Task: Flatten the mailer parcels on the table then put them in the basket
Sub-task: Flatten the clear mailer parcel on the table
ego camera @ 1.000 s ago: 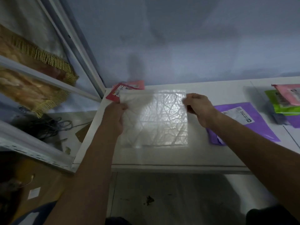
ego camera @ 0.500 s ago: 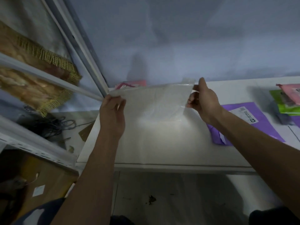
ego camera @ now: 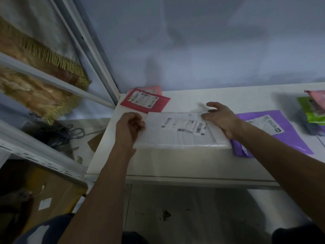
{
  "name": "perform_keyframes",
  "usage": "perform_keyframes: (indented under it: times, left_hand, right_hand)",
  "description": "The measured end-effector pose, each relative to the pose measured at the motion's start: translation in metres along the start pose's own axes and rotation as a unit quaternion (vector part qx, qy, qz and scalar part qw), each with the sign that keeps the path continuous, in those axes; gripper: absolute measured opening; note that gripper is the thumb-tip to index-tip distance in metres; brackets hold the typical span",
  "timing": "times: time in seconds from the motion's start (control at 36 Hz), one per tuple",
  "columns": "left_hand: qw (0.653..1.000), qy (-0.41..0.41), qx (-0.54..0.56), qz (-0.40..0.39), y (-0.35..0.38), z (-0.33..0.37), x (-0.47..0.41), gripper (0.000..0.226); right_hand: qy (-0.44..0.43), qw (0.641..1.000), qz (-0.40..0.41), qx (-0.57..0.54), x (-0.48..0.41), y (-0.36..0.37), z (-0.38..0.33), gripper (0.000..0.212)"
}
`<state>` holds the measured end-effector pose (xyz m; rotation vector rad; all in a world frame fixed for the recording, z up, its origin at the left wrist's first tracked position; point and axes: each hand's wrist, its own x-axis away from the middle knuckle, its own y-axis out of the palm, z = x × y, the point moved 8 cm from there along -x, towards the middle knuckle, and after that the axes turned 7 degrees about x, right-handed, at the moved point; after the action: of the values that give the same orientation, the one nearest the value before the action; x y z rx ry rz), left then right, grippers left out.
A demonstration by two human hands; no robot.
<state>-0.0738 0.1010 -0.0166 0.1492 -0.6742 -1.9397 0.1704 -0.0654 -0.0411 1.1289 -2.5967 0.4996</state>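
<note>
The white worktop (ego camera: 184, 162) is carrying all the parcels, and no basket is showing in this view. The white mailer (ego camera: 181, 136) is lying near the front edge with its label side up. I think it is lying so because the bare surface under it is giving firm support for pressing. Its right end is overlapping the purple mailer (ego camera: 288, 136), which is waiting beside it. The red mailer (ego camera: 158, 104) is lying just behind it, near the wall corner.

The right hand (ego camera: 219, 118) is resting on the far right corner with loose, spread fingers and the thumb pressing down, probably to hold down the flap that is sticking up there. The left hand (ego camera: 129, 127) is sitting at the left edge with its fingers curled, and it seems to be pinching that edge to keep the parcel steady.

Half a second ago both hands were holding this mailer up in the air, with its plain side facing the camera. Now it is turned over and laid down, and the red mailer is no longer hidden.
</note>
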Motion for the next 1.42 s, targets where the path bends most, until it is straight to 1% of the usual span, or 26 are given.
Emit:
perform_keyframes:
  times: [0.06,0.11,0.17,0.22,0.28,0.33,0.36,0.42,0.44,0.5,0.56,0.61,0.67,0.69,0.72,0.81,0.92,0.94,1.03,1.11,1.17,1.19,1.25,1.33,1.36,1.42]
  left_hand:
    - [0.99,0.003,-0.138,0.021,-0.008,-0.006,0.002,0.039]
    - [0.965,0.002,-0.257,0.041,-0.013,-0.011,0.005,0.029]
    - [0.933,0.037,-0.358,0.018,-0.007,-0.015,0.007,0.026]
    - [0.875,0.087,-0.476,-0.019,0.008,-0.019,0.009,0.023]
    - [0.805,0.15,-0.572,-0.045,0.026,-0.024,0.01,0.019]
    - [0.749,0.223,-0.618,-0.088,0.049,-0.033,0.011,0.018]
    - [0.734,0.236,-0.626,-0.112,0.058,-0.04,0.011,0.022]
    - [0.721,0.228,-0.635,-0.158,0.074,-0.061,0.01,0.035]
    - [0.706,0.223,-0.648,-0.179,0.08,-0.072,0.011,0.041]
    - [0.662,0.213,-0.687,-0.212,0.09,-0.098,0.017,0.046]
    - [0.61,0.213,-0.73,-0.221,0.091,-0.119,0.024,0.05]
    - [0.557,0.219,-0.77,-0.219,0.09,-0.132,0.03,0.061]
    - [0.53,0.208,-0.788,-0.232,0.088,-0.141,0.029,0.069]
    - [0.525,0.201,-0.791,-0.244,0.088,-0.144,0.028,0.071]
    - [0.524,0.195,-0.79,-0.253,0.088,-0.145,0.029,0.073]
    - [0.523,0.197,-0.785,-0.267,0.088,-0.141,0.03,0.076]
    - [0.521,0.201,-0.783,-0.275,0.082,-0.139,0.027,0.076]
    - [0.523,0.202,-0.784,-0.267,0.08,-0.137,0.025,0.075]
    - [0.532,0.183,-0.797,-0.222,0.064,-0.126,0.017,0.074]
    - [0.543,0.162,-0.806,-0.17,0.037,-0.105,0.004,0.063]
    - [0.546,0.144,-0.813,-0.144,0.016,-0.092,-0.001,0.063]
    - [0.547,0.135,-0.816,-0.128,0.006,-0.086,-0.002,0.065]
    - [0.563,0.127,-0.811,-0.099,-0.006,-0.077,-0.001,0.065]
    - [0.585,0.113,-0.799,-0.085,-0.01,-0.076,0.001,0.062]
    - [0.584,0.117,-0.799,-0.08,-0.011,-0.076,0.001,0.062]
    - [0.576,0.131,-0.804,-0.07,-0.009,-0.075,0.002,0.062]
  right_hand:
    - [-0.038,0.998,0.014,0.051,-0.004,-0.001,0.003,0.051]
    - [-0.069,0.991,0.016,0.113,-0.002,0.003,0.007,0.05]
    - [-0.088,0.982,0.01,0.168,-0.001,0.008,0.013,0.049]
    - [-0.119,0.973,-0.006,0.197,0.0,0.012,0.015,0.048]
    - [-0.137,0.969,-0.026,0.205,-0.003,0.016,0.017,0.049]
    - [-0.148,0.959,-0.025,0.239,-0.003,0.02,0.013,0.052]
    - [-0.154,0.948,-0.012,0.277,-0.003,0.022,0.011,0.054]
    - [-0.143,0.912,0.028,0.383,-0.003,0.024,0.01,0.057]
    - [-0.143,0.886,0.048,0.438,-0.001,0.026,0.008,0.058]
    - [-0.167,0.833,0.085,0.521,0.004,0.032,0.004,0.056]
    - [-0.223,0.806,0.102,0.538,0.008,0.043,0.0,0.053]
    - [-0.279,0.796,0.06,0.534,0.011,0.063,0.0,0.048]
    - [-0.307,0.787,0.009,0.536,0.009,0.077,0.007,0.048]
    - [-0.304,0.796,-0.014,0.524,0.009,0.081,0.01,0.053]
    - [-0.302,0.803,-0.016,0.513,0.01,0.08,0.011,0.058]
    - [-0.298,0.805,0.006,0.513,0.012,0.077,0.011,0.053]
    - [-0.274,0.81,-0.01,0.519,0.012,0.08,0.016,0.057]
    - [-0.268,0.809,-0.016,0.523,0.011,0.08,0.018,0.06]
    - [-0.263,0.778,-0.031,0.569,0.011,0.082,0.023,0.071]
    - [-0.249,0.769,-0.036,0.588,0.009,0.083,0.027,0.066]
    - [-0.25,0.763,-0.03,0.595,0.008,0.083,0.027,0.068]
    - [-0.251,0.762,-0.027,0.597,0.007,0.084,0.027,0.068]
    - [-0.251,0.76,-0.026,0.599,0.006,0.084,0.028,0.07]
    - [-0.248,0.756,-0.02,0.605,0.007,0.085,0.028,0.08]
    - [-0.245,0.756,-0.012,0.607,0.006,0.086,0.027,0.082]
    - [-0.233,0.765,0.009,0.601,0.008,0.089,0.025,0.076]
